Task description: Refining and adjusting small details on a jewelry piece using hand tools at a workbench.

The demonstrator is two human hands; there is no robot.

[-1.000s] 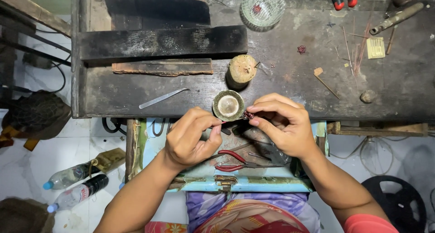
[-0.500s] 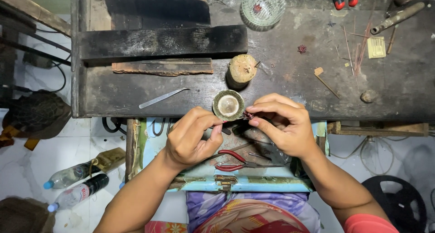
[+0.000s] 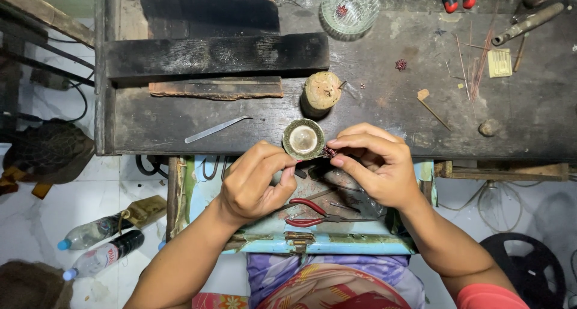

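Nothing has shifted since earlier frames. Right hand [image 3: 375,165] pinches small dark-red bead cluster [image 3: 329,152] just right of round tin [image 3: 303,139], near bench edge. Left hand [image 3: 255,180] curled shut, fingertips near cluster; contents unclear.

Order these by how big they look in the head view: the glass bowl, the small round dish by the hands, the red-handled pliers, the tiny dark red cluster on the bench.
1. red-handled pliers, longest
2. glass bowl
3. small round dish
4. tiny dark red cluster

The pliers lie lower, nearer the camera, so first place is unsure.

Craft workshop: scarred workbench [image 3: 384,117], pliers [image 3: 312,213], scattered wire.
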